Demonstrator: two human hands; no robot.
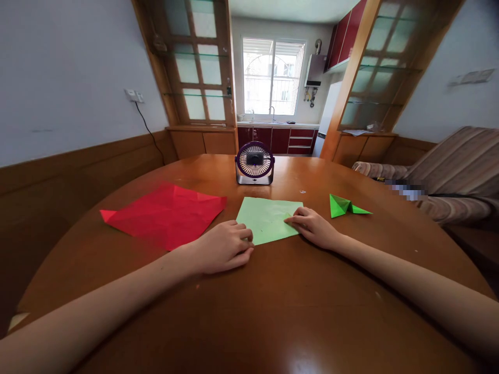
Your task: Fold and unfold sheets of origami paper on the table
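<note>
A light green sheet of paper [265, 215] lies on the wooden table in front of me. My left hand [230, 246] is at its near left corner, fingers curled over the edge and the thumb alongside. On the right side of the sheet, my right hand [314, 226] has its fingers drawn together, the tips pressing on the paper near a small brighter green patch. Both palms face down, so the exact grip under the fingers is partly hidden. Left of the sheet is a large creased red paper [167, 213]. A folded bright green paper piece [341, 206] stands to the right.
A small purple round fan [254, 162] stands behind the green sheet on the round wooden table [273, 311]. A striped armchair [448, 171] is at the right. Beyond the table are a kitchen window and glass-shelved cabinets.
</note>
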